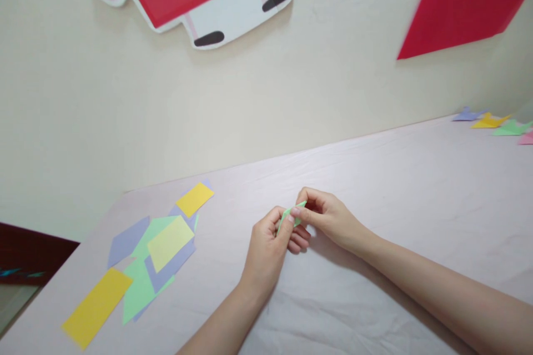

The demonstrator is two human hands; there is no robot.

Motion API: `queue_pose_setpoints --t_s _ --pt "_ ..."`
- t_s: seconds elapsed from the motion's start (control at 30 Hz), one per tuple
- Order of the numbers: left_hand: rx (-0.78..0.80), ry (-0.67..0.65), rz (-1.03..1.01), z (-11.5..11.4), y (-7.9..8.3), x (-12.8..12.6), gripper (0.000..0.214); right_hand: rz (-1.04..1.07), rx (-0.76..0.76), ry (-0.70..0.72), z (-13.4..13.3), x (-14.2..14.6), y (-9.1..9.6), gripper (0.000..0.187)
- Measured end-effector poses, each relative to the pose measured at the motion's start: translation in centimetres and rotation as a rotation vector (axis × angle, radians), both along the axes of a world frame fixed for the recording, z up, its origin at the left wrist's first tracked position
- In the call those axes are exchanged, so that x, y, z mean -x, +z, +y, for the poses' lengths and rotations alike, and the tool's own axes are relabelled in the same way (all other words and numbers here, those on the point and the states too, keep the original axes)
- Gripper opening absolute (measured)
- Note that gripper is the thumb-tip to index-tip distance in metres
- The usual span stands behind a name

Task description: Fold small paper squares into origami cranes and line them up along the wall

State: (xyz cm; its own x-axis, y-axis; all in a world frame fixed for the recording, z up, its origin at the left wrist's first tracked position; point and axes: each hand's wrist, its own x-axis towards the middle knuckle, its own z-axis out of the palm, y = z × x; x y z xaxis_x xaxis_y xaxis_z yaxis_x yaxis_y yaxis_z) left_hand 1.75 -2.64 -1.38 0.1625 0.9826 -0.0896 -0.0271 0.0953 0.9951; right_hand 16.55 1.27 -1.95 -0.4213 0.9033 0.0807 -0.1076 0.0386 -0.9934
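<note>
A small piece of folded green paper is held between both hands, just above the pale cloth. My left hand pinches its lower left part, with the thumb on top and the other fingers curled beneath. At the upper right edge of the paper, my right hand grips it between thumb and fingertips. Parts of the folded paper are covered by the fingers, so its full shape is hidden.
Loose yellow, green and purple paper sheets overlap on the left of the cloth-covered table. Several folded paper figures stand at the far right by the wall. Red decorations hang above.
</note>
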Motion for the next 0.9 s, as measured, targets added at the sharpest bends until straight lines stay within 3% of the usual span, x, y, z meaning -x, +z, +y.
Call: queue_pose_setpoints --t_s 0.1,0.4,0.9 --pt "-0.016 0.008 0.040 0.1 -0.1 0.2 0.033 0.047 0.056 0.015 0.1 0.0 -0.1 0.040" --pt "0.050 -0.059 0.010 0.6 -0.2 0.9 0.029 -0.081 0.051 -0.005 0.6 -0.6 0.2 0.040" --pt "0.176 -0.326 -0.078 1.3 1.5 2.4 0.036 -0.119 0.022 -0.098 1.2 -0.8 0.3 0.039"
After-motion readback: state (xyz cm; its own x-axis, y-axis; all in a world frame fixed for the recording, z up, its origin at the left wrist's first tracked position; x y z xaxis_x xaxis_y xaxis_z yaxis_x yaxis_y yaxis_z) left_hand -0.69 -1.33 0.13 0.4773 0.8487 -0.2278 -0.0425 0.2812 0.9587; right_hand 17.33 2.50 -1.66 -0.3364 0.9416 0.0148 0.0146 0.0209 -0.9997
